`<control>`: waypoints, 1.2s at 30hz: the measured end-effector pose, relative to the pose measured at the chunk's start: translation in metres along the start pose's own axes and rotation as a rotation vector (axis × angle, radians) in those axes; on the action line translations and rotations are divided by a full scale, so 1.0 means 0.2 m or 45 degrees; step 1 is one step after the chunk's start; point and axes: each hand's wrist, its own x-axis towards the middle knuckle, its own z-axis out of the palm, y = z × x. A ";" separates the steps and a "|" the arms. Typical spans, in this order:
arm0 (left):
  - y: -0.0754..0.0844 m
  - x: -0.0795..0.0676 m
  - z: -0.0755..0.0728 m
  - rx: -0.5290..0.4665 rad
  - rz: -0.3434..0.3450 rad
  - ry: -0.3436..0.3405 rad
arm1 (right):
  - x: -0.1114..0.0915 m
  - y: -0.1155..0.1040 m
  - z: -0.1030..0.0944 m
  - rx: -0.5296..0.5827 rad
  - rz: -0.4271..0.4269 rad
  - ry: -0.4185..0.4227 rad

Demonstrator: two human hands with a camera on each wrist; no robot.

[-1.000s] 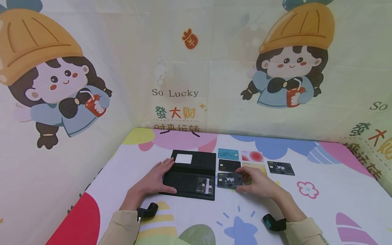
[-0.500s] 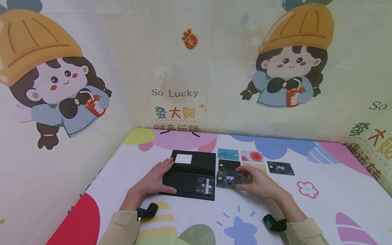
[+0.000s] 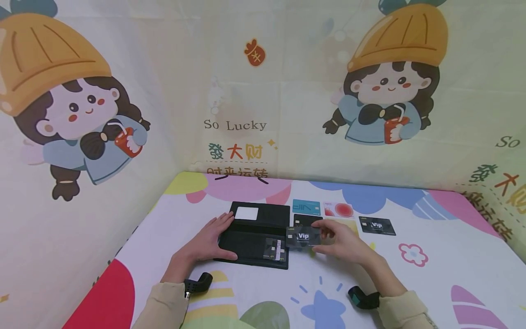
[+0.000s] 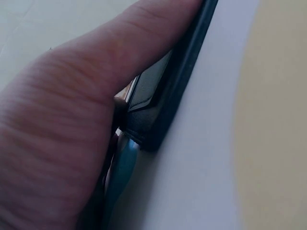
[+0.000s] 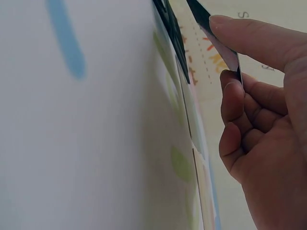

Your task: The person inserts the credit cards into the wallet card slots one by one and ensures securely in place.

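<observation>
Right hand [image 3: 343, 241] pinches card [image 3: 303, 237], long axis left-right, short end toward wallet [image 3: 246, 246]; left hand [image 3: 208, 241] rests there, fingers extended.

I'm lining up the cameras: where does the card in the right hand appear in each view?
Head: card below and right of centre, in the right hand.
Left wrist: not that I can make out.
Right wrist: at the top, right of centre, tilted.
Shared landmark: tablecloth, in all three.

The right hand [image 3: 343, 243] has brought its pinched dark Vip card [image 3: 303, 236] higher and leftward. In the head view, the card now overlaps the wallet's [image 3: 248, 244] right edge.
</observation>
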 end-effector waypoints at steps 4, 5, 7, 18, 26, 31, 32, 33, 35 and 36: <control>0.00 0.00 -0.01 -0.007 0.000 -0.003 | 0.02 -0.02 0.01 0.015 0.000 0.000; 0.00 -0.01 -0.01 -0.006 -0.003 -0.004 | 0.02 -0.02 0.01 0.019 -0.003 0.000; 0.00 -0.01 -0.01 -0.004 -0.006 -0.004 | 0.03 -0.02 0.01 0.032 0.004 -0.002; 0.00 0.00 -0.01 -0.003 -0.013 -0.006 | 0.06 -0.05 0.03 0.114 -0.042 -0.030; -0.01 0.00 -0.01 -0.005 -0.002 -0.009 | 0.08 -0.08 0.07 0.131 -0.066 -0.032; -0.01 0.00 0.00 -0.008 0.009 0.003 | 0.09 -0.10 0.09 0.139 -0.053 -0.039; -0.01 0.00 0.00 -0.010 0.010 0.005 | 0.09 -0.10 0.09 0.139 -0.044 -0.043; -0.01 0.00 0.00 -0.008 0.008 0.004 | 0.10 -0.10 0.10 0.137 -0.042 -0.049; -0.01 0.00 0.00 -0.008 0.004 0.001 | 0.10 -0.11 0.11 0.132 -0.037 -0.062; -0.01 0.00 0.00 -0.005 -0.003 -0.004 | 0.10 -0.11 0.11 0.133 -0.037 -0.066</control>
